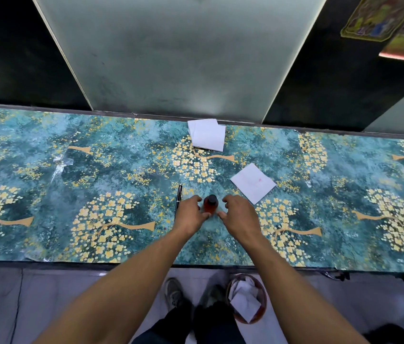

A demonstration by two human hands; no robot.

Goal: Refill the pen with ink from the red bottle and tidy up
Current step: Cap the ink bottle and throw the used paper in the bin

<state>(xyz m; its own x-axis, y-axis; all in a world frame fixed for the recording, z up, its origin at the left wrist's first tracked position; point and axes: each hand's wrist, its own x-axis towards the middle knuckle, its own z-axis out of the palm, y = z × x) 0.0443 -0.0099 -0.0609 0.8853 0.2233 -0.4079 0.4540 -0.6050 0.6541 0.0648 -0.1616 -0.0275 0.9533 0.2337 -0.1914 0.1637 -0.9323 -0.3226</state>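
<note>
Red ink bottle (pixel 210 206) stands upright near the middle of the bench (pixel 47 170), black cap on. Left hand (pixel 192 213) just beside it on the left, fingers loosely curled toward the glass, thumb tip near its base; contact cannot be told. Right hand (pixel 239 214) just beside it on the right, fingers half spread and bent, holding nothing.

Pen (pixel 178 201), black, capped, lies flat left of the left hand, pointing away from the person, partly hidden by the hand.

White tissue (pixel 253 182) with a faint pink spot lies beyond the right hand. Stack of white tissues (pixel 207 134) at the far edge. Bin (pixel 246 297) on the floor under the near edge, with crumpled tissue inside.
</note>
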